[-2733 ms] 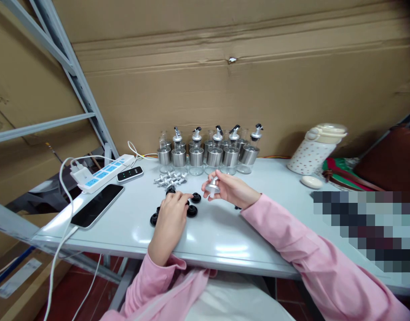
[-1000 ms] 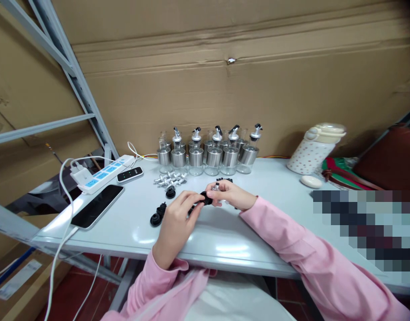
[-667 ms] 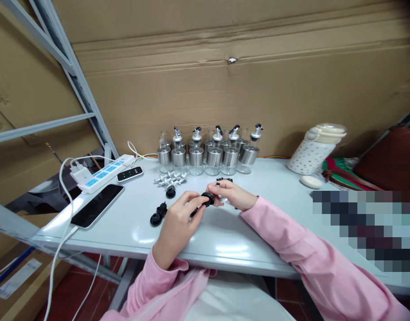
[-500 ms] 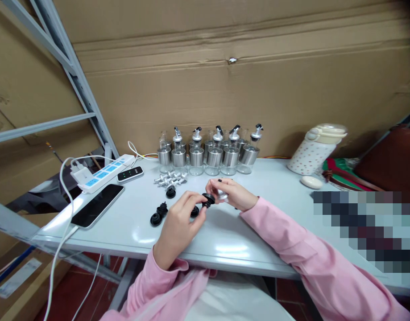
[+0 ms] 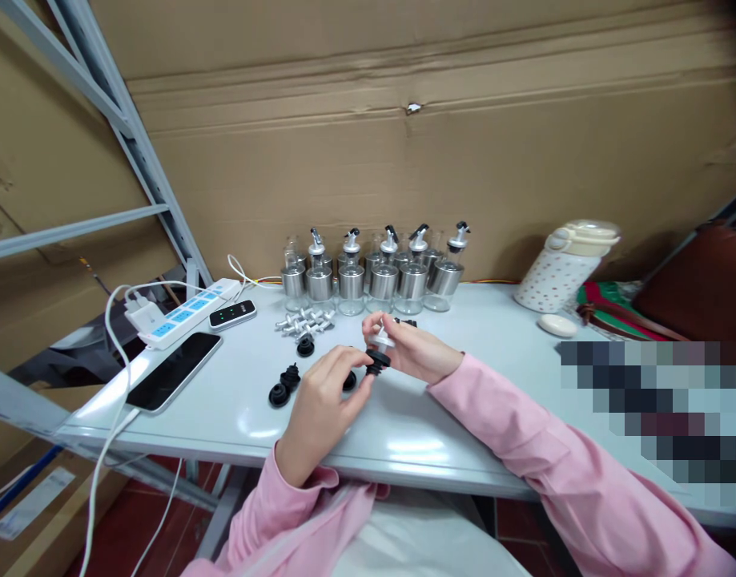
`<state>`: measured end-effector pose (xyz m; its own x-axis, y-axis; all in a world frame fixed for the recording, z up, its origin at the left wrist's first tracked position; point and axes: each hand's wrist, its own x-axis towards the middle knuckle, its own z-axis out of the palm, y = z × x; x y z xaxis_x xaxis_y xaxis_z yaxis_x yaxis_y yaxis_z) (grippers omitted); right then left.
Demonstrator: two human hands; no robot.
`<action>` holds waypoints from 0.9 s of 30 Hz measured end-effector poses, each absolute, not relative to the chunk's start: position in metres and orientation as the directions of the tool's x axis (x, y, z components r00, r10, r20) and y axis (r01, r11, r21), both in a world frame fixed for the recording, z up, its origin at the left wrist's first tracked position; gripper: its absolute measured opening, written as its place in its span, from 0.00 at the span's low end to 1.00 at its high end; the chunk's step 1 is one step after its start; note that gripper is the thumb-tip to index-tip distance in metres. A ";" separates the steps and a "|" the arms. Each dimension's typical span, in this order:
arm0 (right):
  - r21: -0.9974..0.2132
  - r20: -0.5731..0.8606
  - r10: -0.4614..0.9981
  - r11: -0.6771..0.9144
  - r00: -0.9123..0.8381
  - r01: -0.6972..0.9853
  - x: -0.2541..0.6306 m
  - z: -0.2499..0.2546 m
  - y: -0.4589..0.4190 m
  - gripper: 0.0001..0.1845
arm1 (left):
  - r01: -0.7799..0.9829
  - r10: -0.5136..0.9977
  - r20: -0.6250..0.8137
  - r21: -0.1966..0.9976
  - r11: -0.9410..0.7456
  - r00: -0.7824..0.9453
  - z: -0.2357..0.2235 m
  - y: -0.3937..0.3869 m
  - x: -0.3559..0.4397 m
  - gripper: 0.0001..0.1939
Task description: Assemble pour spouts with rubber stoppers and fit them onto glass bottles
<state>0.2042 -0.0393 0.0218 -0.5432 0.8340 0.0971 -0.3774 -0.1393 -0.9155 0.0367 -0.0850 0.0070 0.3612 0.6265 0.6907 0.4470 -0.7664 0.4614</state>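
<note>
Between its thumb and fingers my left hand grips a black ribbed bottle stopper. My right hand pinches a silver pourer spout by its upright stem, with the flange right above the stopper. Whether the two are pushed fully together I cannot tell. Left of my left hand lie loose black stoppers, and another stopper is partly hidden behind its fingers. Farther back is a pile of silver spouts. Small black pieces show just behind my right hand.
Several glass bottles with steel sleeves line the back, some topped with pourers. On the left are a phone, a small black device and a power strip with cables. A dotted flask and white oval object stand right.
My right hand has turned the spout from tilted to upright and brought it over the stopper. My left hand still grips the stopper, nearly in place. The view has shifted slightly.
</note>
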 end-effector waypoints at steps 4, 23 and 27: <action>-0.949 0.070 0.811 -0.126 -0.581 -0.290 0.207 0.022 -0.038 0.21 | 0.460 0.625 0.691 0.451 -0.765 0.362 0.007 -0.085 0.037 0.05; -0.948 0.095 0.854 -0.078 -0.511 -0.307 0.214 0.017 -0.029 0.16 | 0.465 0.639 0.702 0.473 -0.749 0.315 0.008 -0.085 0.035 0.07; -0.947 0.101 0.850 -0.078 -0.518 -0.311 0.216 0.016 -0.028 0.15 | 0.487 0.653 0.689 0.474 -0.734 0.314 0.007 -0.083 0.034 0.07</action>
<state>0.2158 -0.0280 0.0164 -0.5175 0.8497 0.1005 -0.3112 -0.0775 -0.9472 0.0339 -0.0827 0.0068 0.3139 0.6533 0.6890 0.4867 -0.7338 0.4740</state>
